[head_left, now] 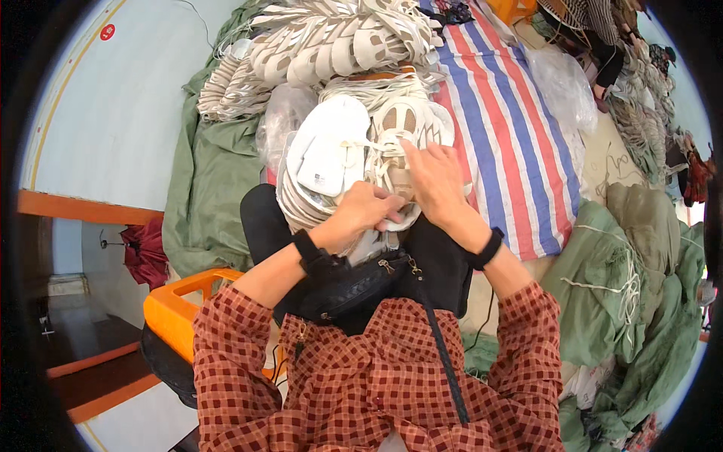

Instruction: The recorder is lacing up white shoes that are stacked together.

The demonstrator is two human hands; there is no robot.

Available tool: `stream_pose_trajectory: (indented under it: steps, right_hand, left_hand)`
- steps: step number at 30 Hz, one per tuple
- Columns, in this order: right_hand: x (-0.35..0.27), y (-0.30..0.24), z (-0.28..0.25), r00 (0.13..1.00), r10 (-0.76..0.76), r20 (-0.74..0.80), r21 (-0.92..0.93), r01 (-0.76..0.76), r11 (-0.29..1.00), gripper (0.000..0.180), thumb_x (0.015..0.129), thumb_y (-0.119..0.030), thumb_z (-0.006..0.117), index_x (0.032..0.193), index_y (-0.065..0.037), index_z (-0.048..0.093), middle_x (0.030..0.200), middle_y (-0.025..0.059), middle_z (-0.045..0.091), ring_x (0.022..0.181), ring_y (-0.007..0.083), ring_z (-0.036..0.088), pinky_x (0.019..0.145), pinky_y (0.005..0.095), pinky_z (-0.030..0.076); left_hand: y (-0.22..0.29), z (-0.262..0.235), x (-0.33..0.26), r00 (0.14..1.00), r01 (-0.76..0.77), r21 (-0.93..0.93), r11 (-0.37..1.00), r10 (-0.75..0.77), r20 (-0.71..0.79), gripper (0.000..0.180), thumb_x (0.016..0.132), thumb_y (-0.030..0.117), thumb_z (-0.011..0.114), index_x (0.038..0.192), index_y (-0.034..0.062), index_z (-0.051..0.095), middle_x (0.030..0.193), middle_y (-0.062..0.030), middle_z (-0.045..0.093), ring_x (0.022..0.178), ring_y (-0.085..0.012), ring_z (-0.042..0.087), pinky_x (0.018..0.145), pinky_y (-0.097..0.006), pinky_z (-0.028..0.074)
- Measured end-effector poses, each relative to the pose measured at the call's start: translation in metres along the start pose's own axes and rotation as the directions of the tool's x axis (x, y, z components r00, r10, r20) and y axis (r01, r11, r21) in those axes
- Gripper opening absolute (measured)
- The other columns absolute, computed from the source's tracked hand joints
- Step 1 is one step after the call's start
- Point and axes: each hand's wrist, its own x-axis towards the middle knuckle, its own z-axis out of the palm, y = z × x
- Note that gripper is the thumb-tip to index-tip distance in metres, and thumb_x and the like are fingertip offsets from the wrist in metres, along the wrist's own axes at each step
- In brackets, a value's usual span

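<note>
A stack of white strappy sandals [331, 162] rests on my lap, soles facing up and outward. My left hand [360, 215] is closed around the lower edge of a white sandal in that stack. My right hand [433, 181] lies on top of the same sandal [398, 143], fingers spread over its straps and tan insole. Both wrists wear black bands, and my sleeves are red checked.
A big heap of white sandals [331, 41] lies further off on a green cloth [215, 166]. A red, white and blue striped sheet [504, 128] spreads to the right. An orange crate [177, 301] sits by my left side, green sacks [633, 301] on the right.
</note>
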Motion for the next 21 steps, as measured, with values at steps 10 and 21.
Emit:
stream_pose_trajectory:
  steps: [10,21]
  right_hand:
    - [-0.131,0.095,-0.057,0.707,0.706,0.043,0.111,-0.706,0.7,0.034,0.075,-0.003,0.062,0.109,-0.007,0.064,0.079,0.0144,0.063,0.075,0.0294,0.06,0.069,0.0394,0.047]
    - [-0.163,0.07,-0.05,0.695,0.711,0.105,0.366,-0.692,0.622,0.014,0.077,-0.002,0.063,0.089,-0.003,0.068,0.083,0.0118,0.065,0.078,0.0253,0.061,0.073,0.0338,0.047]
  left_hand:
    - [0.008,-0.035,0.017,0.862,-0.338,0.356,0.871,0.439,-0.253,0.017,0.081,0.019,0.064,0.09,0.0038,0.066,0.082,-0.0066,0.063,0.063,-0.0167,0.058,0.057,-0.03,0.045]
    - [0.022,-0.041,0.062,0.595,-0.4,0.885,0.239,0.802,0.052,0.012,0.073,0.016,0.065,0.074,0.0067,0.058,0.079,-0.0092,0.058,0.083,-0.0286,0.058,0.068,-0.041,0.043]
